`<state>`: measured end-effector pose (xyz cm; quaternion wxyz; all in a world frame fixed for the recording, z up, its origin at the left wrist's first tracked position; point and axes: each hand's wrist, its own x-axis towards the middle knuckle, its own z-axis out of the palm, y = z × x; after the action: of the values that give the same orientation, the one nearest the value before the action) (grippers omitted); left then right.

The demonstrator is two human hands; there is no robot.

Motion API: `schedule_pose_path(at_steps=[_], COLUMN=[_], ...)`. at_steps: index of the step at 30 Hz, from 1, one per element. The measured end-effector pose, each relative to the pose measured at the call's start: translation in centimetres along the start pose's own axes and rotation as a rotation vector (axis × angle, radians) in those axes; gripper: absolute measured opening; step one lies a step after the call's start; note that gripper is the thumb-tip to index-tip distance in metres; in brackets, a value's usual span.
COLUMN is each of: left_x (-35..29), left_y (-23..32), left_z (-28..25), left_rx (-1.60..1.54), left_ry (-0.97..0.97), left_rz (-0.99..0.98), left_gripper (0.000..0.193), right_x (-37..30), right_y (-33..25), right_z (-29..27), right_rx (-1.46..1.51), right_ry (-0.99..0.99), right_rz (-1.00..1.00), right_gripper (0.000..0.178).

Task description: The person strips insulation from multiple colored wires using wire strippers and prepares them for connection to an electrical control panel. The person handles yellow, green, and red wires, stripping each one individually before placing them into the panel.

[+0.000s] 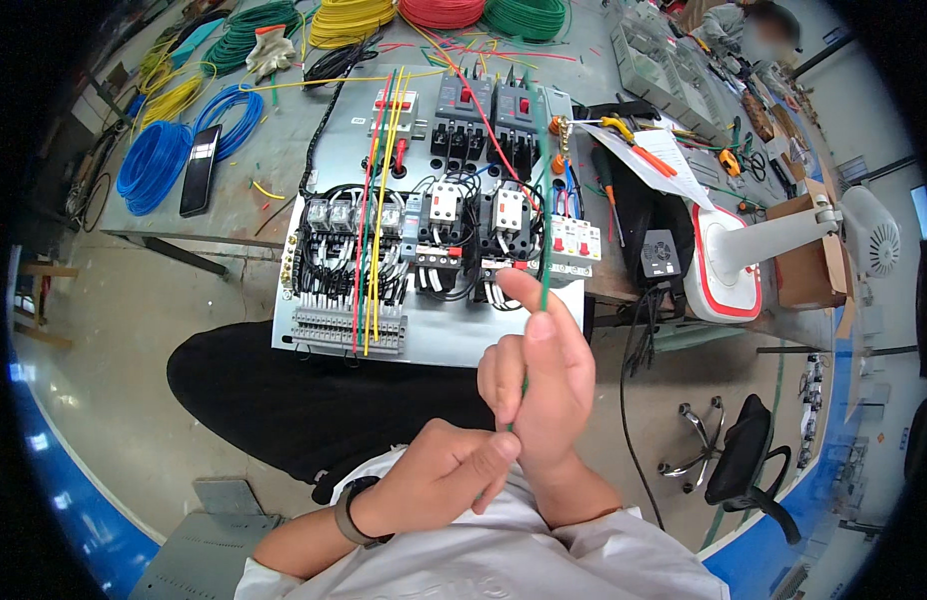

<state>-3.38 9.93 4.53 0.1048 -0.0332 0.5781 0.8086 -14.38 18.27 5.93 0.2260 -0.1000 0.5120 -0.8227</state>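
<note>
A thin green wire (546, 230) runs upright in front of me, over the right part of an electrical panel (454, 340). My right hand (544, 370) pinches it between thumb and fingers. Lower down, my left hand (444, 475), with a watch on its wrist, pinches the wire's bottom end. Both hands are held between my body and the panel's near edge. Cut red, green and yellow wires (376, 220) lie lengthwise across the panel's left half, over relays and a grey terminal block (349, 330). Two black circuit breakers (464, 115) sit at its far side.
Wire coils in blue (154, 168), yellow (352, 20), red (442, 10) and green lie left and behind. A phone (200, 170) rests beside the blue coil. Rightward are orange-handled pliers (639, 148), a screwdriver (606, 185), a white-and-red lamp base (726, 265) and a grey bin (669, 80). Another person sits far right.
</note>
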Motion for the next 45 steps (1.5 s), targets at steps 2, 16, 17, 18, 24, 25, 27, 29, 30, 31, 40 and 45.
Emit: schedule_pose_path(at_steps=[2,16,17,18,24,25,27,29,30,31,40,45], left_x=[0.4,0.0,-0.1,-0.3,-2.3,-2.3,-2.9,-3.1,-3.1,-3.1,-4.9,-5.4], left_y=[-0.1,-1.9,-1.9,-2.1,-2.1,-2.0,-2.1,-2.2,-2.2,-2.0,1.5,3.6], left_z=[-0.2,3.4,3.5,3.6,3.9,4.0,3.8,3.8,3.7,3.7,-4.6,-5.5], left_rx=[0.013,-0.268,-0.278,-0.281,-0.277,-0.256,-0.215,-0.188,-0.213,-0.237,0.073,0.493], left_ry=[0.012,0.083,0.072,0.071,-0.006,-0.025,-0.053,-0.104,-0.096,-0.088,-0.162,0.205], left_rz=[-0.030,0.031,0.039,0.024,-0.097,-0.079,-0.065,-0.055,-0.058,-0.061,-0.161,-0.206], left_gripper=[0.065,0.066,0.066,0.066,0.059,0.060,0.060,0.058,0.057,0.056,0.043,0.017], right_x=[0.3,3.5,4.1,4.9,9.9,10.7,12.2,13.9,14.6,15.1,13.5,7.8], right_y=[-0.2,-0.9,-1.2,-1.2,-2.6,-3.0,-3.9,-4.4,-4.6,-4.7,-2.9,-1.6], right_z=[0.2,-0.7,-0.7,-1.1,-2.8,-3.1,-3.9,-4.5,-4.6,-4.7,-4.2,-1.0], right_rx=[-0.015,0.146,0.152,0.179,0.211,0.218,0.221,0.208,0.203,0.197,-0.109,-0.402], right_ry=[0.004,0.170,0.184,0.183,0.228,0.234,0.192,0.226,0.216,0.206,0.158,0.142], right_rz=[0.038,-0.035,-0.041,-0.066,-0.150,-0.161,-0.216,-0.254,-0.250,-0.247,-0.284,-0.180], right_gripper=[0.042,0.035,0.035,0.034,0.030,0.029,0.025,0.030,0.028,0.025,0.038,0.043])
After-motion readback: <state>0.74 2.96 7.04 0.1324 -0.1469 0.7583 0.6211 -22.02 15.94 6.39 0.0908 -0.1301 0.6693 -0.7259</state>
